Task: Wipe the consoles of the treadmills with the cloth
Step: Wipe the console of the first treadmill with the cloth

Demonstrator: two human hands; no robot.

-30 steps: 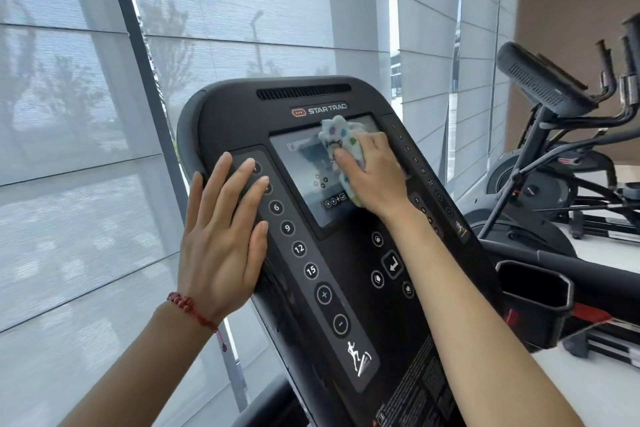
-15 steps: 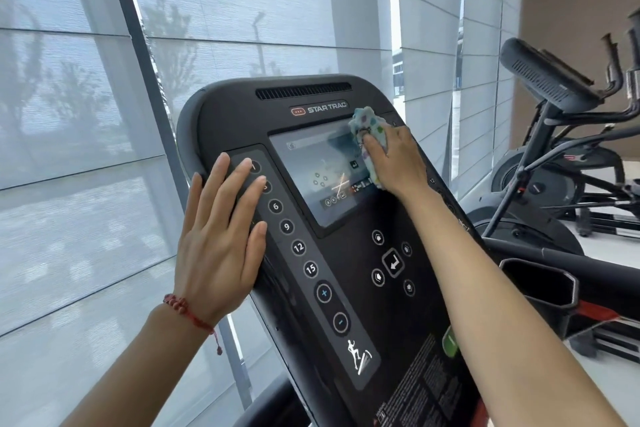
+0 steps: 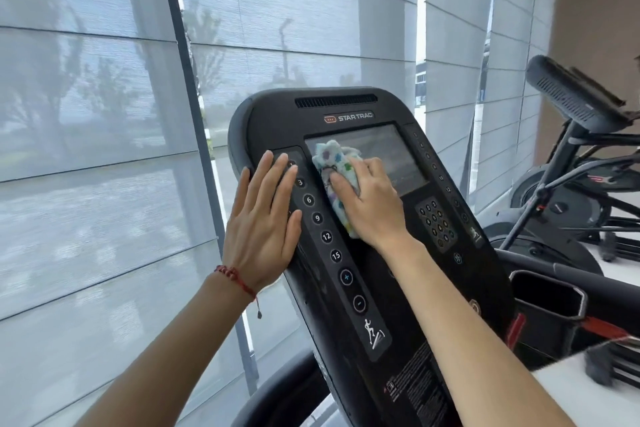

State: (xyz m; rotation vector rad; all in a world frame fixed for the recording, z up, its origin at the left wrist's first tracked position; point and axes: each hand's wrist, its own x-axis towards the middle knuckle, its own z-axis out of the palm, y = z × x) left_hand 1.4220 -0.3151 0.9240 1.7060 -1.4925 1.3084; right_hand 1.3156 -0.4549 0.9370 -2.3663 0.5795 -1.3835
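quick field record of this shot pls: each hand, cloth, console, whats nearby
left hand: flat, fingers straight, resting on console's left edge beside the number buttons
right hand: presses the cloth against the screen
cloth: white with coloured spots, bunched, on the screen's left part
console: black, tilted, marked STAR TRAC
screen: right part uncovered
nearby: another exercise machine at right; window blinds behind

The right hand point(image 3: 372, 204) presses a crumpled white cloth point(image 3: 332, 168) with coloured dots on the left part of the screen point(image 3: 388, 152) of the black treadmill console point(image 3: 346, 104). Its fingers point(image 3: 341, 184) lie over the cloth. The left hand point(image 3: 265, 222) rests flat on the left edge of the console, beside the column of number buttons point(image 3: 318, 218). A red bracelet point(image 3: 237, 279) is on the left wrist. Another exercise machine point(image 3: 575, 97) stands at the right, near the window blinds point(image 3: 86, 114).
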